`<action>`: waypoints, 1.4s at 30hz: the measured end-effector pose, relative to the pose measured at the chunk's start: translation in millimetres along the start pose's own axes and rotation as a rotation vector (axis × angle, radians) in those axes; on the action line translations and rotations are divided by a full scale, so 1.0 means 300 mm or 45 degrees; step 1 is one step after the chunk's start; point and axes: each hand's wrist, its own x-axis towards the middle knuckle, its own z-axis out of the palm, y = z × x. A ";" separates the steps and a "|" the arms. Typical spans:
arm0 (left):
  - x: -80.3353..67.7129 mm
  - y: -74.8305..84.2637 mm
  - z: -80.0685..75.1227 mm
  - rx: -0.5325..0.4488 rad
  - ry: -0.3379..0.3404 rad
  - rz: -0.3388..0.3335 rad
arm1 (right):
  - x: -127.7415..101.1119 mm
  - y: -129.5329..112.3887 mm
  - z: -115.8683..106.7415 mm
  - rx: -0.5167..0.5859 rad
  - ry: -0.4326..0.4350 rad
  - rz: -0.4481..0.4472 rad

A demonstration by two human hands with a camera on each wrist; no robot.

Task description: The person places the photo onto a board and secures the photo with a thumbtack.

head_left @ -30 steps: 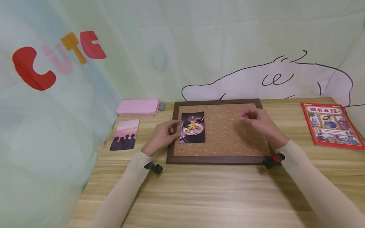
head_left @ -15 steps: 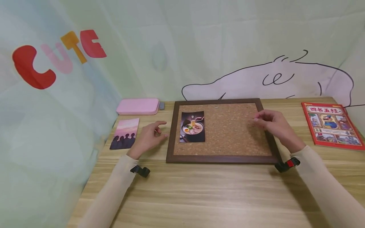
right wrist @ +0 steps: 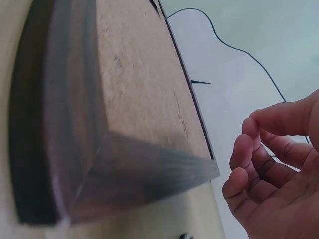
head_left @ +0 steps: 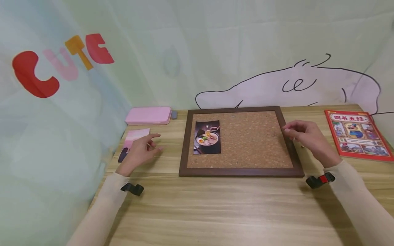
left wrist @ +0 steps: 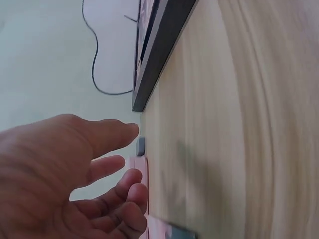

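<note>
My left hand (head_left: pixel 139 153) hovers with loosely bent fingers over a photo of a pink sky and dark silhouettes (head_left: pixel 130 136), hiding part of it. Nothing is between its fingers in the left wrist view. Beside the right edge of a framed cork board (head_left: pixel 252 143) is my right hand (head_left: pixel 309 138). Its thumb and fingertips (right wrist: pixel 249 124) come together in the right wrist view, with no held thing visible. A ramen photo (head_left: pixel 207 140) lies on the board's left part, a small round pin (head_left: pixel 207 126) at its top.
A pink pencil case (head_left: pixel 148 115) stands at the back left, a small grey block (head_left: pixel 174 114) next to it. On the right lies a red picture book (head_left: pixel 358 135). A small dark item (right wrist: pixel 186 235) sits on the table by the board's right side. A printed curtain hangs behind.
From beside the ramen photo, my left hand has moved left over the sky photo. My right hand has drawn right, from above the cork to the board's right edge. The ramen photo stays put.
</note>
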 end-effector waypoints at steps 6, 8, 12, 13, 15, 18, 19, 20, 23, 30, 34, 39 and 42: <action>-0.007 -0.054 -0.047 0.019 0.038 -0.018 | -0.015 0.035 -0.020 -0.029 0.025 0.047; -0.005 -0.061 -0.055 0.018 0.045 -0.025 | -0.017 0.044 -0.028 -0.031 0.020 0.062; -0.007 -0.068 -0.065 0.029 0.021 -0.039 | -0.018 0.057 -0.040 -0.085 -0.021 0.090; -0.007 -0.068 -0.066 0.033 0.014 -0.043 | -0.019 0.060 -0.044 -0.107 -0.035 0.094; -0.008 -0.070 -0.068 0.042 0.002 -0.059 | -0.020 0.067 -0.051 -0.158 -0.059 0.104; -0.007 -0.074 -0.071 0.058 -0.002 -0.100 | -0.020 0.073 -0.062 -0.222 -0.092 0.116; -0.007 -0.076 -0.072 0.062 0.001 -0.115 | -0.019 0.075 -0.067 -0.247 -0.103 0.124; -0.007 -0.079 -0.072 0.063 0.003 -0.131 | -0.018 0.078 -0.072 -0.273 -0.112 0.128; -0.011 -0.084 -0.070 0.052 0.007 -0.185 | -0.014 0.079 -0.084 -0.333 -0.140 0.142; -0.007 -0.101 -0.064 0.035 0.061 -0.218 | -0.013 0.097 -0.112 -0.506 -0.124 0.069; -0.001 -0.109 -0.062 -0.014 0.062 -0.228 | -0.020 0.104 -0.128 -0.571 -0.130 0.067; -0.009 -0.121 -0.065 -0.028 0.060 -0.254 | -0.021 0.110 -0.121 -0.582 -0.151 0.056; -0.014 -0.126 -0.065 -0.011 0.059 -0.267 | -0.019 0.116 -0.115 -0.581 -0.157 0.034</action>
